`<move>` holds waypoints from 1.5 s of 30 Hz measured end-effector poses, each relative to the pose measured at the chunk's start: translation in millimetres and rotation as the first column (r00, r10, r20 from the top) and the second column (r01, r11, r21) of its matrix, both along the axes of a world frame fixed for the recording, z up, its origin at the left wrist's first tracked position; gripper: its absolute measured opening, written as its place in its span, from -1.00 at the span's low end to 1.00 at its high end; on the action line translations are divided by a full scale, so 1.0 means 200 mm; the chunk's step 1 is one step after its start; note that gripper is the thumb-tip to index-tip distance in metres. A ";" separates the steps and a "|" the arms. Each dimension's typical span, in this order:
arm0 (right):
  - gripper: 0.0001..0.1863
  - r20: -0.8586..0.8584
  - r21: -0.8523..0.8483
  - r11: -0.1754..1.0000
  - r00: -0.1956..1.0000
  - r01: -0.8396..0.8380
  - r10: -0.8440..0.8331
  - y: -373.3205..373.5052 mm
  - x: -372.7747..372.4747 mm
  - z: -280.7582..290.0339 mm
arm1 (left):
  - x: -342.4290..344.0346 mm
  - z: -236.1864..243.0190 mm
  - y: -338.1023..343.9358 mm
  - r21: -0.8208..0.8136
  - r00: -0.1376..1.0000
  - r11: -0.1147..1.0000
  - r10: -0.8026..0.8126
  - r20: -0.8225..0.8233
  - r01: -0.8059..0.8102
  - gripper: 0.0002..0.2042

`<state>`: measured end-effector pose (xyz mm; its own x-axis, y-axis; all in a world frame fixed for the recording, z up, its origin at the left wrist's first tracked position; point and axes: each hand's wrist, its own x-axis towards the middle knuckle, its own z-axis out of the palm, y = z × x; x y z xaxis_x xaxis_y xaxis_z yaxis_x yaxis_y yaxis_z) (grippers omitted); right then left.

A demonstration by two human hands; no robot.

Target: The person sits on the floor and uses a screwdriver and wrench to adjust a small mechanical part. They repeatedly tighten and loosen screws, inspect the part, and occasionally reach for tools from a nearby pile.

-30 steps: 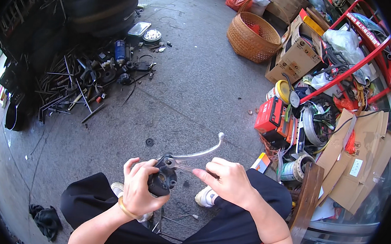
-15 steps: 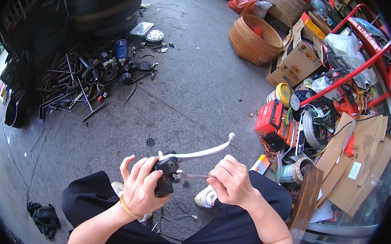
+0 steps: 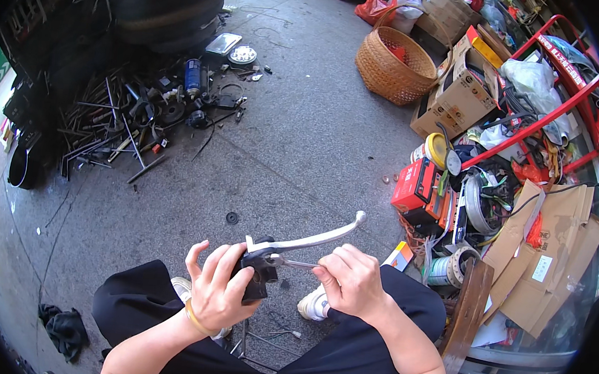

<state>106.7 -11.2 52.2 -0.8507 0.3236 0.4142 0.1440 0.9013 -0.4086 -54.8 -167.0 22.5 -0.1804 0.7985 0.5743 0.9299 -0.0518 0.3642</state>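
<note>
My left hand is wrapped round a black brake lever housing, holding it up between my knees. From the housing a silver brake lever reaches out to the right and ends in a ball tip. My right hand grips a slim silver wrench. The wrench's head meets the right side of the housing, just below the lever. What the jaw sits on there is too small to make out.
Metal tools and parts lie heaped at the left, by stacked tyres. A red-topped battery, a wicker basket, flattened cardboard and a wooden bench edge are on the right. A small black ring lies on the floor ahead.
The wrench has turned slightly against the housing, and its handle lies a little higher. The brake lever's tip sits slightly lower and further right. Both hands keep their hold.
</note>
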 end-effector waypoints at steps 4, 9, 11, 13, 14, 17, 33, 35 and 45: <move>-0.83 0.025 -0.111 0.993 0.999 0.043 -0.040 -0.06 0.00 -0.01 | 0.01 0.00 0.00 -0.003 0.996 0.999 0.043 -0.081 -0.044 -0.45; -0.82 0.085 -0.280 0.958 0.995 0.069 -0.047 -0.11 -0.01 0.01 | 0.00 -0.03 0.00 0.012 0.988 0.995 0.097 -0.116 -0.097 -0.56; -0.84 0.088 -0.268 0.959 0.994 0.092 -0.071 -0.12 -0.01 0.01 | 0.01 -0.03 0.00 0.012 0.987 0.993 0.114 -0.109 -0.114 -0.61; -0.86 0.105 -0.268 0.954 0.988 0.134 -0.109 -0.14 -0.01 0.01 | 0.01 -0.02 0.00 0.003 0.986 0.993 0.120 -0.115 -0.121 -0.62; -0.87 0.120 -0.273 0.948 0.984 0.163 -0.134 -0.15 -0.01 0.02 | 0.01 -0.02 0.00 -0.009 0.980 0.990 0.138 -0.141 -0.141 -0.63; -0.92 0.243 -0.279 0.920 0.947 0.275 -0.210 -0.16 -0.02 0.04 | 0.02 -0.01 0.01 -0.044 0.963 0.981 0.178 -0.200 -0.191 -0.69; -0.84 0.129 -0.567 0.791 0.973 0.230 -0.190 -0.07 0.00 0.14 | 0.00 0.03 0.00 -0.143 0.889 0.990 0.074 0.452 -0.009 -0.43; -0.83 0.105 -0.574 0.792 0.978 0.208 -0.180 -0.08 -0.02 0.10 | 0.02 0.04 0.00 -0.129 0.877 0.991 0.038 0.479 0.027 -0.44; -0.80 0.236 -0.546 0.791 0.957 0.276 -0.172 -0.08 -0.03 0.07 | 0.01 0.05 0.00 -0.128 0.886 0.987 -0.024 0.463 0.094 -0.44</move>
